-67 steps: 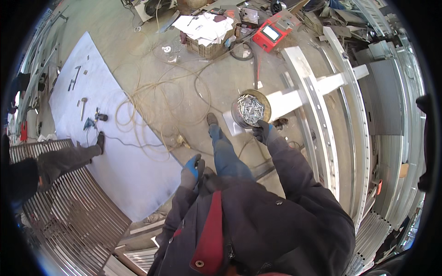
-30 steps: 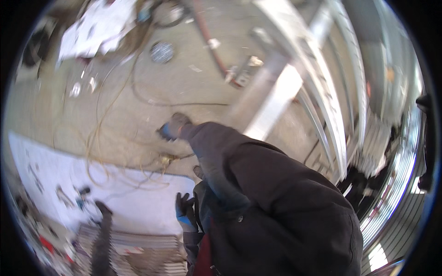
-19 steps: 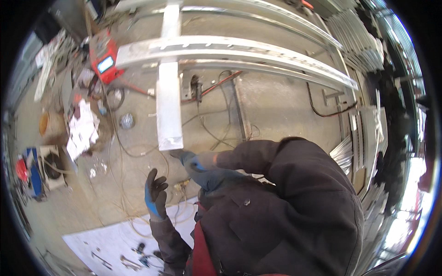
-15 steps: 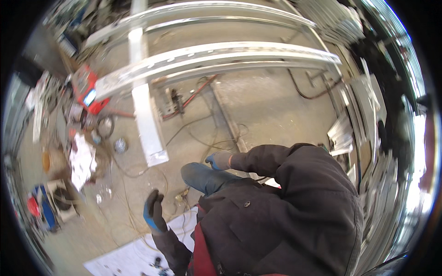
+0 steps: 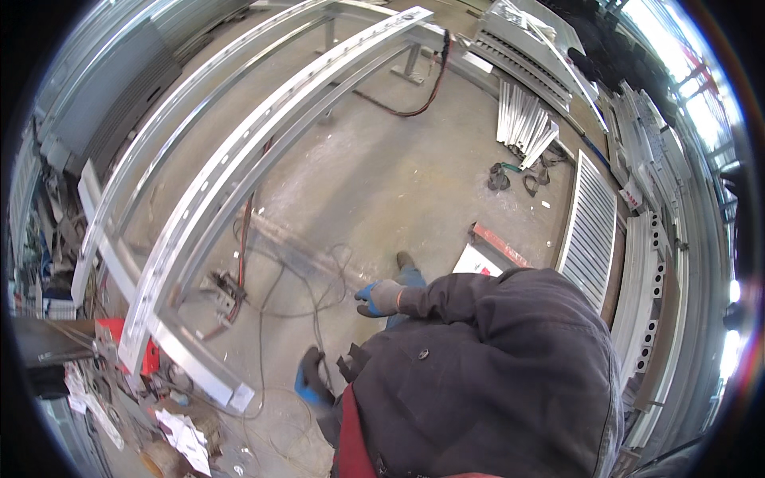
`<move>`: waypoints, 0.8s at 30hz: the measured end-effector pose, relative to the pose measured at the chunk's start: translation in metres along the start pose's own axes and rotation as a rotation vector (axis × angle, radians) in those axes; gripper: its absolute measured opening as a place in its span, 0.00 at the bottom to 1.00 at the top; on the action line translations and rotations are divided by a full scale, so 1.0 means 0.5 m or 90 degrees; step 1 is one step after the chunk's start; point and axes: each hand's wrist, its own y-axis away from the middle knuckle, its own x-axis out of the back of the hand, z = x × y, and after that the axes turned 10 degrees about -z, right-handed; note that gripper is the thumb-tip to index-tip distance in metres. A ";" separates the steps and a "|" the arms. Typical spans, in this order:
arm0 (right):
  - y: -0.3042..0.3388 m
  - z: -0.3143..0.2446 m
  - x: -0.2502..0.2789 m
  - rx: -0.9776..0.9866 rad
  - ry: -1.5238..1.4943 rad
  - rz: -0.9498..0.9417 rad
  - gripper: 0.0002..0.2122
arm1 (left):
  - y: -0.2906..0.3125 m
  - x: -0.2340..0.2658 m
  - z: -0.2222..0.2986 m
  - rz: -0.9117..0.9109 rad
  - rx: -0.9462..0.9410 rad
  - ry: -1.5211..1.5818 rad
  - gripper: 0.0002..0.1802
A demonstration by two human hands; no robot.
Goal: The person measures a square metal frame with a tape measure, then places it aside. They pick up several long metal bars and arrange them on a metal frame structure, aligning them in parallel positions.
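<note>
My left hand (image 5: 315,379), in a blue and dark grey glove, hangs low beside my body with its fingers loosely stretched and nothing in it. Farther right, my right hand (image 5: 381,299), in a grey and blue glove, is held in front of my body. Its fingers are slightly bent and apart, and no object shows in them. Both hands are in the air above the concrete floor (image 5: 382,179). Dark cables (image 5: 315,307) lie on the floor close by. One shoe (image 5: 405,260) shows just beyond my right hand.
A long silvery metal frame (image 5: 231,167) stretches across the left. On the right lie a slatted panel (image 5: 588,231), metal strips (image 5: 522,123) and long stacked profiles (image 5: 637,311). A red bar (image 5: 500,245) lies ahead of my right arm. A red machine (image 5: 150,357) stands at lower left.
My view has swung to the right, so the metal frame now slants on the left and the slatted panel has come into sight. My hands stay unoccupied.
</note>
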 end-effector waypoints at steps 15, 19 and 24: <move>0.298 0.941 0.286 -0.228 -0.621 0.196 0.23 | -0.653 -1.082 0.081 -0.586 -0.101 -0.339 0.55; 0.378 1.045 0.369 -0.312 -0.684 0.352 0.27 | -0.774 -1.291 0.085 -0.743 -0.135 -0.427 0.45; 0.393 1.231 0.447 -0.417 -0.781 0.424 0.33 | -0.909 -1.568 0.043 -0.868 -0.015 -0.474 0.27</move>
